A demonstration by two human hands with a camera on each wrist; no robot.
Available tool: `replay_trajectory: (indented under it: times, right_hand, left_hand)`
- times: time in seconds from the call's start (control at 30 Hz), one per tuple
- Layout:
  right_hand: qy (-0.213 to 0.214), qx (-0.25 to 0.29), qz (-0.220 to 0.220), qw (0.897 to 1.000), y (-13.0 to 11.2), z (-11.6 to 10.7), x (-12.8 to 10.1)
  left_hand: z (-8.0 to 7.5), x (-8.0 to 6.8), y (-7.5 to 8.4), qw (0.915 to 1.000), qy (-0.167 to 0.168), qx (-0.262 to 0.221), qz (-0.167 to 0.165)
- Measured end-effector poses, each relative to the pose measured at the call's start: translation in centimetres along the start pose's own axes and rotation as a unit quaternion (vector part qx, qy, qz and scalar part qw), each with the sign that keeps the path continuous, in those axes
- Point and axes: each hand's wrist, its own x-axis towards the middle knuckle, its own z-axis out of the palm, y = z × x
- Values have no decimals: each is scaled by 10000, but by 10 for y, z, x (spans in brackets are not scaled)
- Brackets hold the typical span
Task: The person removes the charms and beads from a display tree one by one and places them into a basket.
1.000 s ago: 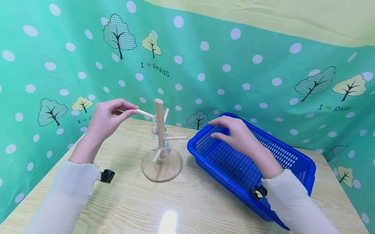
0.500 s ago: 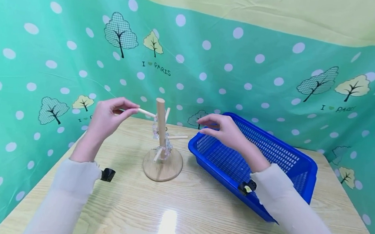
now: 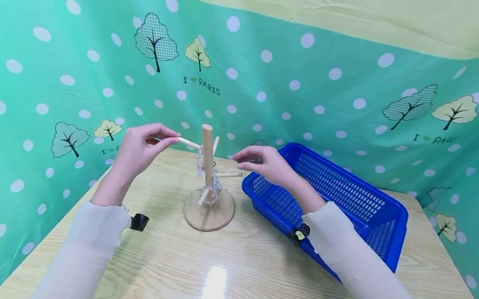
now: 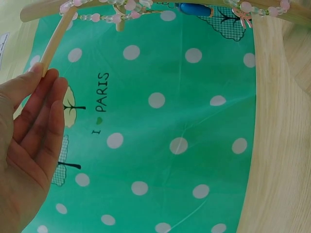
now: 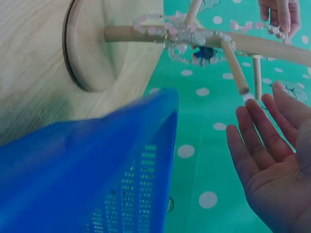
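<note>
A wooden peg stand (image 3: 207, 154) with a round base stands on the table in the head view. Beaded bracelets (image 3: 201, 162) of pink and clear beads hang on its pegs. My left hand (image 3: 136, 152) pinches the tip of the upper left peg (image 3: 189, 143) between thumb and fingers. Just right of the stand, my right hand (image 3: 266, 163) is raised with relaxed fingers, holding nothing. In the right wrist view its fingertips lie close to a peg end (image 5: 243, 90), apparently apart from it. A small blue piece (image 4: 194, 8) shows among the beads in the left wrist view.
A blue plastic basket (image 3: 266, 211) with perforated sides sits right of the stand, partly beneath my right forearm. The wooden table (image 3: 195, 259) ends at a green dotted curtain (image 3: 271, 76) behind and at both sides. Small black cameras (image 3: 140, 222) sit at both wrists.
My right hand has moved left from over the basket to beside the stand. My left hand keeps its pinch on the peg, nearly still.
</note>
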Motion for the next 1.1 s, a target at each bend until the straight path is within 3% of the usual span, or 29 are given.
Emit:
replay_trajectory:
  times: [0.5,0.83,1.1]
  right_hand:
    - [-577,56,198,9981,-7,23,18]
    - [-1032,478,311,9930,-5,34,23]
    - [-1008,371,312,9937,-4,37,24]
  left_hand:
    - [2,2,4,10000,-19,-62,-61]
    - [1,0,1,9998,41,-109,-138]
    - [2,-1,1,9999,51,-99,-128]
